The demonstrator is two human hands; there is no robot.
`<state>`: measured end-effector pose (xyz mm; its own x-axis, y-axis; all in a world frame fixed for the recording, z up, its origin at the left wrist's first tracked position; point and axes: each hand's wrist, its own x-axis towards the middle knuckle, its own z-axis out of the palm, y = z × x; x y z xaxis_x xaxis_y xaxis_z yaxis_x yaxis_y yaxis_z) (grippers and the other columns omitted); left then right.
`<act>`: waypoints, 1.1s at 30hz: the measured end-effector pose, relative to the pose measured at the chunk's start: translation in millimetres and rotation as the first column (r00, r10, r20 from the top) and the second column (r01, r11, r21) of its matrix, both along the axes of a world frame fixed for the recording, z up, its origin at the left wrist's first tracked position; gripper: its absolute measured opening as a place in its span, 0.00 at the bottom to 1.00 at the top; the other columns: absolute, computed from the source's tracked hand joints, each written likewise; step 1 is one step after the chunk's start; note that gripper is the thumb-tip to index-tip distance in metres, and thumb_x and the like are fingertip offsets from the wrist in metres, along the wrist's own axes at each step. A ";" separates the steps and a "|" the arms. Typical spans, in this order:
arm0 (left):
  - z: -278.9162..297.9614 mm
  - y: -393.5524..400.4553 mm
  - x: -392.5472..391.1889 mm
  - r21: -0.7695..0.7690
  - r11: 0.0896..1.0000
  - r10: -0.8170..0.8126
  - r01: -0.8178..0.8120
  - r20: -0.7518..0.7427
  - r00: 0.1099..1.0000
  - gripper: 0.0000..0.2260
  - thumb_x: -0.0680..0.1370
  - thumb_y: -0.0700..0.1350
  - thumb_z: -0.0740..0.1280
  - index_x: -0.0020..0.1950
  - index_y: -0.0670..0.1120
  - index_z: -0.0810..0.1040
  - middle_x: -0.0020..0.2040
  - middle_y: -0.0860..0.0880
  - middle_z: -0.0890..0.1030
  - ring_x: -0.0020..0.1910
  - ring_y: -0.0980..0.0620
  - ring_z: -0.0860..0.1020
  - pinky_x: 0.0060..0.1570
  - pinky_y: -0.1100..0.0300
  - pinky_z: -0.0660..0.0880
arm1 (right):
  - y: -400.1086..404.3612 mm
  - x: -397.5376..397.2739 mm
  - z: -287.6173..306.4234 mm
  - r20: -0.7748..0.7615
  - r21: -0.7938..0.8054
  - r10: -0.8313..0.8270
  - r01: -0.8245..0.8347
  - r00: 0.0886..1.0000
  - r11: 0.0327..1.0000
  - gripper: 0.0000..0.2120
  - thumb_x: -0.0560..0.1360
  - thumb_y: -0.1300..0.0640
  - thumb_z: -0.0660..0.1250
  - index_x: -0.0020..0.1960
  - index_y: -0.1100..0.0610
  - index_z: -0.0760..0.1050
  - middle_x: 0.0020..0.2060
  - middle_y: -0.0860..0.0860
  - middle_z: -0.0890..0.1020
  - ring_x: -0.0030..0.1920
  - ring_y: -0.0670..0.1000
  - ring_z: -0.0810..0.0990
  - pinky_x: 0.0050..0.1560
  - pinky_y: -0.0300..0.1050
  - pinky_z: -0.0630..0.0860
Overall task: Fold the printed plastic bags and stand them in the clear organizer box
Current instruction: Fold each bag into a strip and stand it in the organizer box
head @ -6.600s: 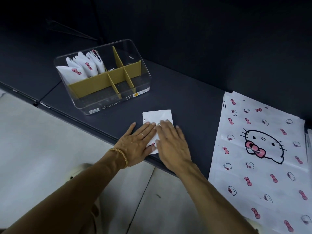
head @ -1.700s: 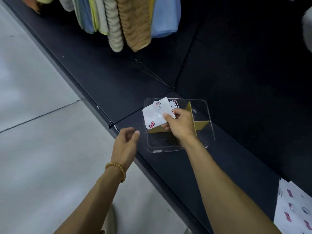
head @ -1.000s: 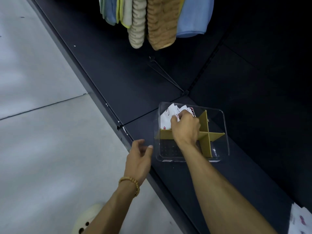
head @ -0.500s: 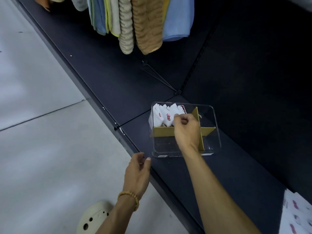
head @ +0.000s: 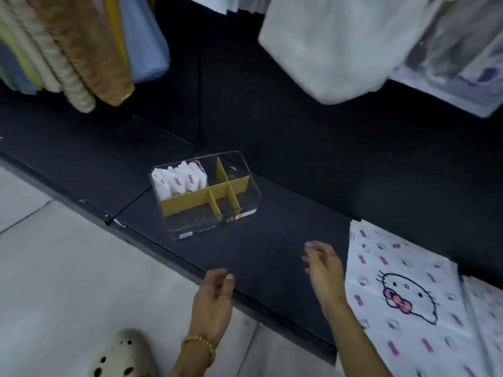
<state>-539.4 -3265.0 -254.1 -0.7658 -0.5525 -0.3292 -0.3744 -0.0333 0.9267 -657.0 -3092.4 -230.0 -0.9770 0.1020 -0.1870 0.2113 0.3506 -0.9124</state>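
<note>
The clear organizer box (head: 246, 170) with yellow dividers stands on the dark shelf (head: 285, 240). Several folded printed bags (head: 179, 179) stand upright in its back left compartment. A stack of flat printed plastic bags (head: 402, 292), white with pink bows and a cat face, lies at the right. My right hand (head: 324, 270) hovers over the shelf just left of that stack, fingers loosely curled, holding nothing. My left hand (head: 213, 300) hangs at the shelf's front edge, fingers relaxed and empty. Both hands are well clear of the box.
Towels (head: 81, 50) hang at the upper left above the shelf. Packaged white goods (head: 340, 44) hang at the upper right. A light tiled floor (head: 68, 268) lies left of the shelf edge, with a beige clog (head: 119, 355) at the bottom.
My right hand let go of the folded bag, now standing in the box, and drew back right toward the flat bag stack. The view swung right.
</note>
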 end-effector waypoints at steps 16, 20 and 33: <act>-11.0 212.7 -33.6 -0.143 0.735 -0.662 0.662 0.055 0.747 0.05 0.81 0.49 0.63 0.55 0.52 0.75 0.52 0.53 0.79 0.50 0.58 0.77 0.45 0.66 0.70 | 296.7 129.0 -28.0 0.064 0.136 -0.641 0.629 0.765 0.765 0.16 0.80 0.50 0.62 0.66 0.55 0.71 0.55 0.51 0.78 0.49 0.46 0.77 0.43 0.29 0.73; -30.2 237.6 -44.6 -0.312 0.586 -0.757 0.748 0.118 0.643 0.09 0.80 0.50 0.64 0.59 0.52 0.75 0.57 0.55 0.76 0.60 0.54 0.73 0.56 0.63 0.67 | 321.1 147.0 -49.2 0.071 0.265 -0.645 0.609 0.761 0.747 0.21 0.80 0.50 0.62 0.69 0.61 0.71 0.66 0.56 0.74 0.66 0.57 0.72 0.61 0.46 0.67; -75.7 241.2 -40.0 -0.642 0.102 -0.848 0.760 0.343 0.404 0.25 0.76 0.56 0.69 0.72 0.53 0.71 0.76 0.56 0.62 0.77 0.54 0.52 0.76 0.54 0.45 | 297.8 149.5 -95.6 -0.040 0.644 -0.558 0.448 0.829 0.620 0.18 0.73 0.47 0.72 0.61 0.51 0.80 0.68 0.53 0.72 0.70 0.59 0.64 0.64 0.57 0.63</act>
<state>-579.4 -3023.8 -329.8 -0.8966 0.4223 -0.1335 0.2960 0.7956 0.5285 -507.5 -2794.6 -325.6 -0.7018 0.7113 -0.0382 0.6372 0.6029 -0.4801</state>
